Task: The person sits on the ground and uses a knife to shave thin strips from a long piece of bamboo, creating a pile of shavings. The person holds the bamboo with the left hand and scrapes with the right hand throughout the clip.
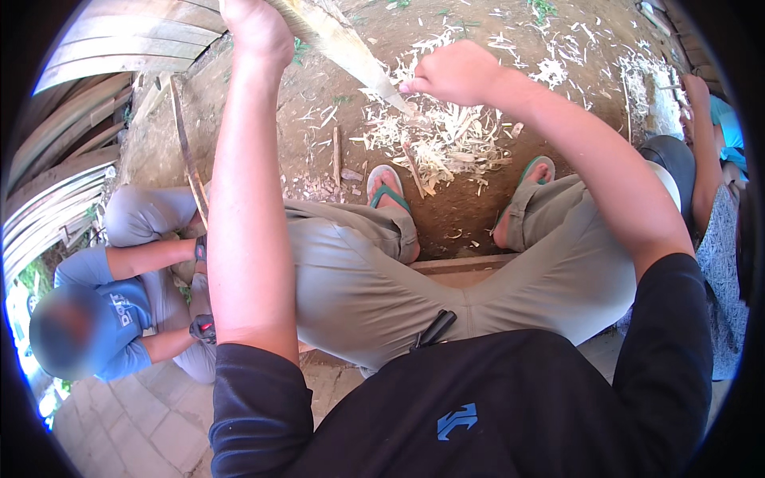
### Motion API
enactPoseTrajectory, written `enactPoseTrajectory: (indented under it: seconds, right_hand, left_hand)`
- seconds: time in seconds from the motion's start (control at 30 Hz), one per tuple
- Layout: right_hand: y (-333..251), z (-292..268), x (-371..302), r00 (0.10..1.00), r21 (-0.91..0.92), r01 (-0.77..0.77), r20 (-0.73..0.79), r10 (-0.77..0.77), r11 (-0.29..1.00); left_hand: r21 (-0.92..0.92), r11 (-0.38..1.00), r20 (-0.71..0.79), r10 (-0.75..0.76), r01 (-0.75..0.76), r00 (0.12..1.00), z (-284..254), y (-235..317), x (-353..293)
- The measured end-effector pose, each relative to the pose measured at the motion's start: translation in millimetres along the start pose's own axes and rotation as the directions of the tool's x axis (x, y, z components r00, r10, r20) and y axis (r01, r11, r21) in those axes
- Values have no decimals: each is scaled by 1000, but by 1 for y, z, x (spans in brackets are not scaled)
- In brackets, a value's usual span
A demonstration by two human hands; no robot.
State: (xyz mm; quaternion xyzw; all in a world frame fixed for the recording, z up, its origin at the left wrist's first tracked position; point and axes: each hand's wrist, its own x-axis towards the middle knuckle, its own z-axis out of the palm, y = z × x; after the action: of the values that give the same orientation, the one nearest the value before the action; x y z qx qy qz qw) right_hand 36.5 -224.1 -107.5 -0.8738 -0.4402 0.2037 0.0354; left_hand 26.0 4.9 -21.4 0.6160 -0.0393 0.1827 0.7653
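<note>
At the top edge my left hand [259,33] is closed against a long pale piece of wood [339,44]. Its fingers are partly cut off by the picture's edge. The wood slants down to the right and narrows to a thin greyish tip. My right hand [458,73] is closed in a fist beside that tip, thumb side toward it. Whatever is inside its fingers is hidden. Below the tip, a heap of pale wood shavings [458,139] lies on the dirt between my sandalled feet.
On the left sits a person in blue [131,307], near a long thin strip of wood [187,151]. Stacked planks [68,143] stand at the far left. At the right edge another person's arm [701,151] reaches toward more shavings [657,95]. A short stick [336,155] lies by my left foot.
</note>
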Motion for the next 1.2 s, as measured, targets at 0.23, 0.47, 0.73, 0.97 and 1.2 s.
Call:
enactPoseTrajectory:
  seconds: [0.23,0.47,0.73,0.97,1.2]
  right_hand:
    - [3,-18,-3,990,66,-21,-140,30,998]
    - [10,37,10,998,-63,-60,-9,60,996]
    - [17,-14,0,994,52,40,-103,-35,998]
    - [13,-1,2,988,23,0,-157,4,1000]
    - [-2,11,13,989,24,17,-149,-13,1000]
  left_hand:
    - [-313,944,2,-108,103,994,-21,-16,10]
    - [14,1000,-82,18,-16,997,10,2,-1]
    - [70,997,-38,36,-33,999,24,9,-4]
    - [-11,999,-70,-50,49,996,13,4,0]
    - [35,999,-104,40,-36,994,13,5,1]
